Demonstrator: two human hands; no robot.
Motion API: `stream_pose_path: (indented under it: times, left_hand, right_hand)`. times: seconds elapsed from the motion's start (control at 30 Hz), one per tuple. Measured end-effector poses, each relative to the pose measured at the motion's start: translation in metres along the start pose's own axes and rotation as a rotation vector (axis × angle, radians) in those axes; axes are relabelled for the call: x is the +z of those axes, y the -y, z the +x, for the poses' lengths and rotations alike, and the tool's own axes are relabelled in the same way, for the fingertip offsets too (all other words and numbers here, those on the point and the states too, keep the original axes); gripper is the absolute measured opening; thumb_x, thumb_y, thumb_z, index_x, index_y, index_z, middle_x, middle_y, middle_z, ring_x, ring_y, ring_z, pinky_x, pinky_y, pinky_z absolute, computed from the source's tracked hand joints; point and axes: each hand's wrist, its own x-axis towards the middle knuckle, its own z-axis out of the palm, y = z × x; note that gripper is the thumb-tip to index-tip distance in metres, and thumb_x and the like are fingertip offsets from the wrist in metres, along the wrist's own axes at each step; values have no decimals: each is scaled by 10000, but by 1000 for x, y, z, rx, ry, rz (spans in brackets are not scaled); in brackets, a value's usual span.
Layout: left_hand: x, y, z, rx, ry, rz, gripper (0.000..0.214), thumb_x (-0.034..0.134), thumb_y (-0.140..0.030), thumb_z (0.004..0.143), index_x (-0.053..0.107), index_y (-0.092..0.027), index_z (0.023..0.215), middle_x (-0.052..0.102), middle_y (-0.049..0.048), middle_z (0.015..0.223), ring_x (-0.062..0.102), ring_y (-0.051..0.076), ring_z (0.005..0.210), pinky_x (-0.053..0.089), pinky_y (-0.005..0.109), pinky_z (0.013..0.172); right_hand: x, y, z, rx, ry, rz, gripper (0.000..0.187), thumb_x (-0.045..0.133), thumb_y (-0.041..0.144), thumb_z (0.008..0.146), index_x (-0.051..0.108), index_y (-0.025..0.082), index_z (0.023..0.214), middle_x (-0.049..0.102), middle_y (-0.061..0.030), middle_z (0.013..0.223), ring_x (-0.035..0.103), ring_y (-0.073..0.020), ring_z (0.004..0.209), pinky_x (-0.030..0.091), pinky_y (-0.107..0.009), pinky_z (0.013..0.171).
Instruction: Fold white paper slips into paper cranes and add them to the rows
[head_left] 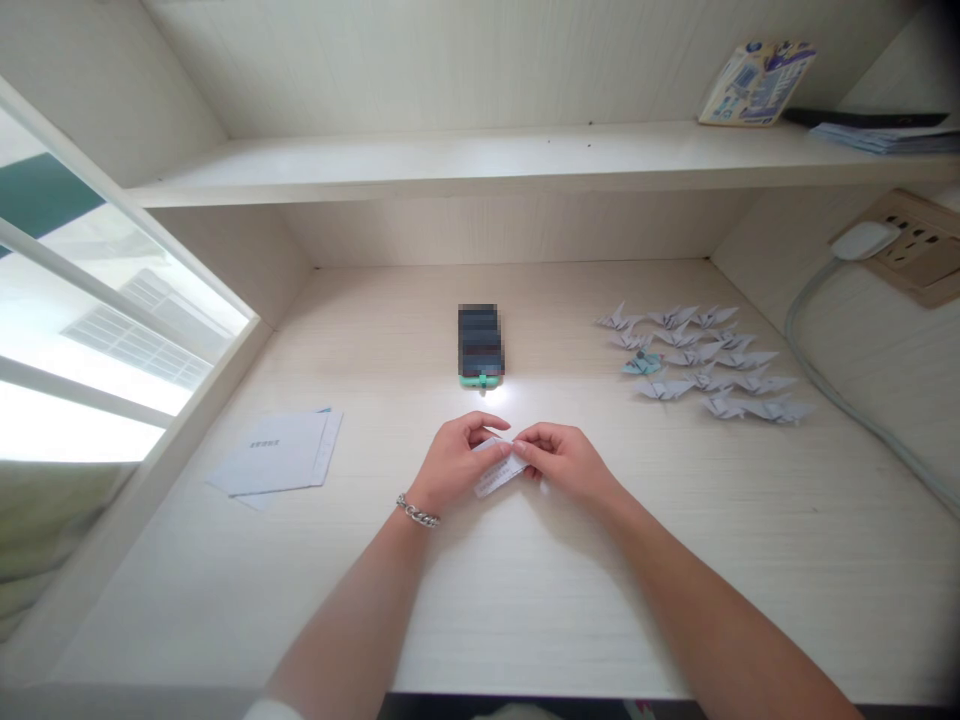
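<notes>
A small folded piece of pale paper [499, 474] lies between both hands at the middle of the light wooden desk [525, 600]. My left hand [454, 465], with a chain bracelet on its wrist, pinches the paper's left side with curled fingers. My right hand [566, 460] pinches its right end, fingertips meeting the left hand's. Both hands rest low on the desk, just in front of a phone [481, 346] whose lamp shines toward them.
Several folded paper cranes [701, 362] lie in rows at the right. A stack of paper sheets [279, 455] lies at the left, near a window [90, 330]. A shelf [480, 160] above holds a booklet [756, 82]. A white plug [864, 240] and cable run along the right wall.
</notes>
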Motion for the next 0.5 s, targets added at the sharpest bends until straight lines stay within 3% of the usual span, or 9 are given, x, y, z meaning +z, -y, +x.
stream_pose_path:
  times: [0.13, 0.33, 0.5]
  left_hand:
    - [1, -1, 0, 7, 10, -41, 240, 578, -283, 738, 622, -159, 939, 647, 55, 801, 579, 141, 699, 444, 231, 596]
    - [-9, 1, 3, -18, -75, -122, 232, 590, -270, 728, 614, -151, 926, 631, 36, 704, 546, 112, 601, 420, 219, 551]
    - [-14, 3, 4, -53, -126, -184, 257, 607, -293, 715, 615, -151, 928, 633, 38, 696, 549, 114, 579, 410, 215, 524]
  right_hand:
    - [0, 2, -1, -25, -1, -71, 195, 517, 336, 801, 608, 181, 726, 589, 6, 606, 530, -120, 546, 388, -232, 508]
    - [-10, 0, 3, 44, 51, 43, 232, 549, 366, 775, 605, 153, 701, 618, -30, 619, 545, -123, 533, 421, -248, 522]
    - [-17, -8, 9, 42, -59, 153, 289, 576, 435, 745, 599, 151, 695, 627, -45, 636, 548, -123, 530, 436, -258, 524]
